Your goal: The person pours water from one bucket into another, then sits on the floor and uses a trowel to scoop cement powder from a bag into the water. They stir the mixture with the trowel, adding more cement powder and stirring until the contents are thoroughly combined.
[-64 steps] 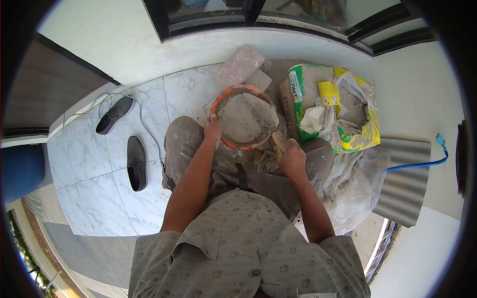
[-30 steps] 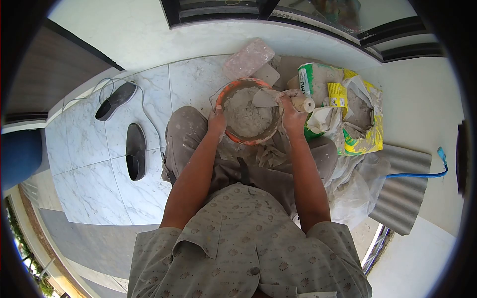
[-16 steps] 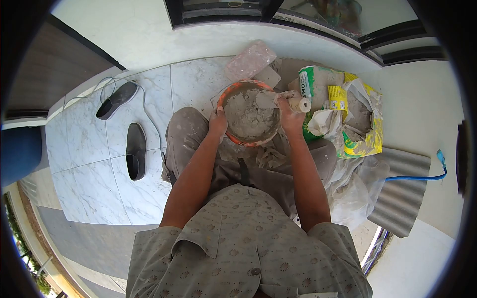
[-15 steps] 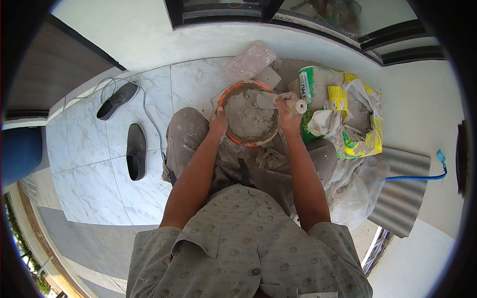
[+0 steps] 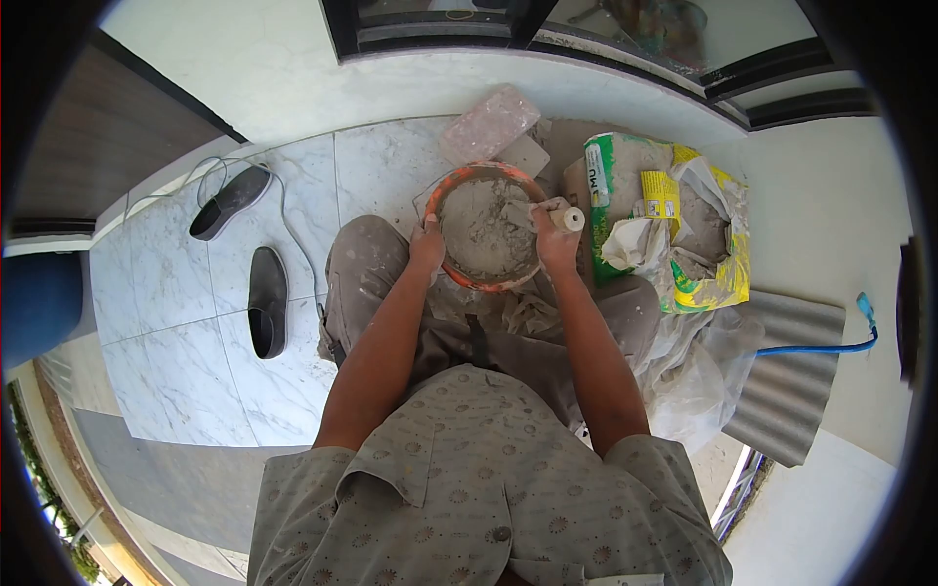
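Over the lap (image 5: 489, 337), left hand (image 5: 427, 249) grips the bowl (image 5: 486, 286) rim, right hand (image 5: 555, 244) fisted round the trowel (image 5: 568, 218)

Above the bowl: open from overhead. The left hand (image 5: 427, 246) grips the near-left rim of the bowl (image 5: 489, 284), and the right hand (image 5: 555, 239), closed round the trowel (image 5: 567, 217), takes the right rim.
Beyond the bowl: a brick (image 5: 489, 122) and a tile offcut (image 5: 525, 154) sit just past the rim under the white ledge (image 5: 293, 88), leaving a narrow gap.
Right side: the cement bag (image 5: 664, 220) stands just beside the right hand, with a plastic sheet (image 5: 699, 376) below it.
Far right: a corrugated sheet (image 5: 791, 376) and a blue hose (image 5: 821, 347).
Left side: the marble floor (image 5: 186, 332) gives passage between the knee and two shoes (image 5: 266, 301). A cable (image 5: 283, 220) crosses it.
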Demonstrator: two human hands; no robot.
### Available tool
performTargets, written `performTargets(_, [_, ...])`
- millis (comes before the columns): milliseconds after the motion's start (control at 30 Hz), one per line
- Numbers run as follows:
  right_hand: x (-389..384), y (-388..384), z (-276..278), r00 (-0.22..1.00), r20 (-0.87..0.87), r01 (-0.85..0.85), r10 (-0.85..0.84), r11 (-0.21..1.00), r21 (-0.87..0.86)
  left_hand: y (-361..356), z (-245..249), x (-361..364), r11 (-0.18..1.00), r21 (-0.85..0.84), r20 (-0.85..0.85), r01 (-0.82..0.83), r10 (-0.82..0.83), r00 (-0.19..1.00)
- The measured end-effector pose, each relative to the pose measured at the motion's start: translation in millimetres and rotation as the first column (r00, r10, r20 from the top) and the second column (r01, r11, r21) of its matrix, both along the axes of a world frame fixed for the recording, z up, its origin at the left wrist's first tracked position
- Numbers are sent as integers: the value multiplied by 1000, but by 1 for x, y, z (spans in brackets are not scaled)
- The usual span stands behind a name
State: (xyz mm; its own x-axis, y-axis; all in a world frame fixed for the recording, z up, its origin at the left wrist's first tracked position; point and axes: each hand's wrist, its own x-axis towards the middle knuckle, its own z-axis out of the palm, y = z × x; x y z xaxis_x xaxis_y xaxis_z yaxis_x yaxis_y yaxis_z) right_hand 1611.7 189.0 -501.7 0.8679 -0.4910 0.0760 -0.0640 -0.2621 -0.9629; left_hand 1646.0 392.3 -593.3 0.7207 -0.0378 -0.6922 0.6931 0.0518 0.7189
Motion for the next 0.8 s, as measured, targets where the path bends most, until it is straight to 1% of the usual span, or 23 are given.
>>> performTargets(67, [-2, 7, -5, 997, -79, 28, -19, 993, 118, -1, 5, 1, 1000, 15, -43, -17, 17, 999])
performTargets(100, [0, 12, -5, 993, -118, 37, -16, 984, 177, -1, 4, 7, 999, 32, -28, -2, 3, 1000])
performTargets(133, [2, 18, 15, 995, -96, 42, -12, 946, 320, 0, 0, 7, 998, 53, -24, 16, -15, 1000])
performTargets(167, [2, 22, 39, 998, -61, 14, 4, 956, 291, 1, -6, 3, 996, 74, -29, 42, -40, 999])
performTargets(233, [5, 26, 76, 999, 16, -36, 33, 974, 224, 0, -13, 0, 998, 54, -37, 26, -24, 999])
performTargets(267, [6, 25, 80, 999, 52, -15, 3, 974, 224, -1, -14, 2, 999, 43, -33, 16, -14, 999])
performTargets(300, [7, 22, 76, 998, 63, 0, -10, 988, 157, -1, -13, 3, 999, 37, -13, 15, -15, 1000])
performTargets(367, [4, 16, 51, 995, 88, 36, -37, 999, 21, 1, -7, 0, 999, 27, 25, 18, -19, 1000])
performTargets(433, [-5, 12, -13, 997, -24, 76, -76, 997, 10, 1, 17, -1, 1000, -12, -40, 15, -15, 999])
performTargets(467, [-6, 11, -30, 993, -78, 94, -93, 996, 4, 1, 30, 0, 999, -31, -71, 9, -12, 997])
performTargets(567, [-5, 23, 16, 998, -55, 12, 3, 964, 267, 3, 47, 1, 995, 62, -73, 83, -78, 994])
performTargets(600, [-2, 16, 21, 999, -33, -4, 15, 948, 317, 4, 43, -2, 997, 33, -81, 64, -62, 995])
performTargets(667, [-3, 22, 67, 1000, 5, 6, -8, 965, 261, 3, 33, 0, 999, -29, -91, 28, -31, 995])
performTargets(700, [-2, 23, 80, 999, 30, 10, -17, 973, 232, 2, 25, -1, 999, -41, -75, 27, -30, 997])
performTargets(733, [-2, 18, 76, 998, 48, 22, -29, 991, 135, 2, 19, 0, 998, -54, -54, 25, -28, 998])
performTargets(767, [-2, 14, 64, 999, 38, 4, -7, 998, 65, 2, 13, 1, 998, -66, -32, 24, -26, 999])
performTargets(800, [-3, 10, 46, 1000, 26, -12, 13, 1000, -7, 2, 9, 0, 999, -37, -44, 27, -28, 999])
